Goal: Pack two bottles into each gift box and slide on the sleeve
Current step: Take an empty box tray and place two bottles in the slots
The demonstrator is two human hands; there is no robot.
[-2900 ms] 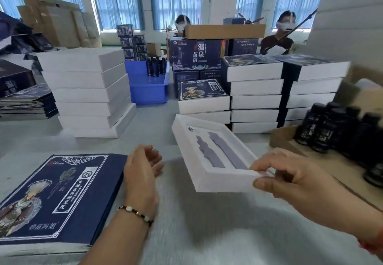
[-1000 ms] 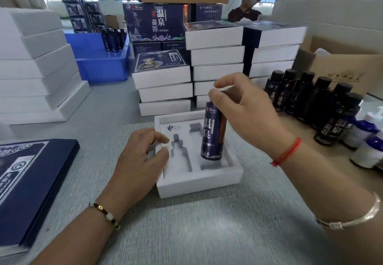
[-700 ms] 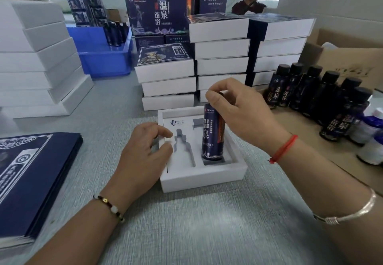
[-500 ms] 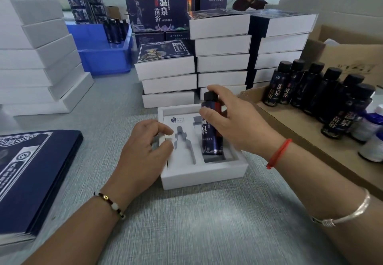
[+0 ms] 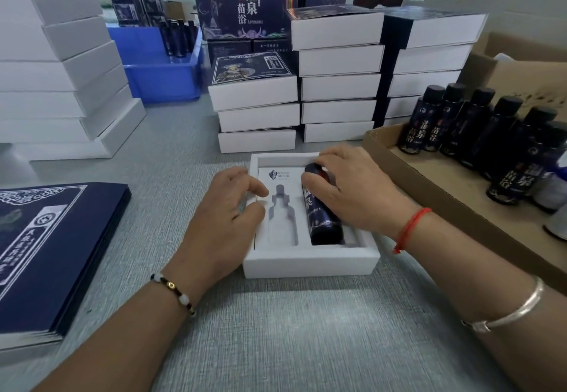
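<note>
Head view: first bottle (image 5: 322,207) lying in right slot of gift box (image 5: 310,261), right hand (image 5: 352,195) curled over its cap end, left hand (image 5: 227,219) loosely open on box edge; left slot (image 5: 282,222) unfilled, sleeves (image 5: 55,253) waiting beside.

A: Where is there room?
B: Bare table (image 5: 276,330) in front of the open box (image 5: 310,264).
A: And blocked?
B: White box stacks (image 5: 337,84) behind, cardboard tray (image 5: 429,183) of bottles (image 5: 466,124) right, sleeves (image 5: 55,253) left
</note>
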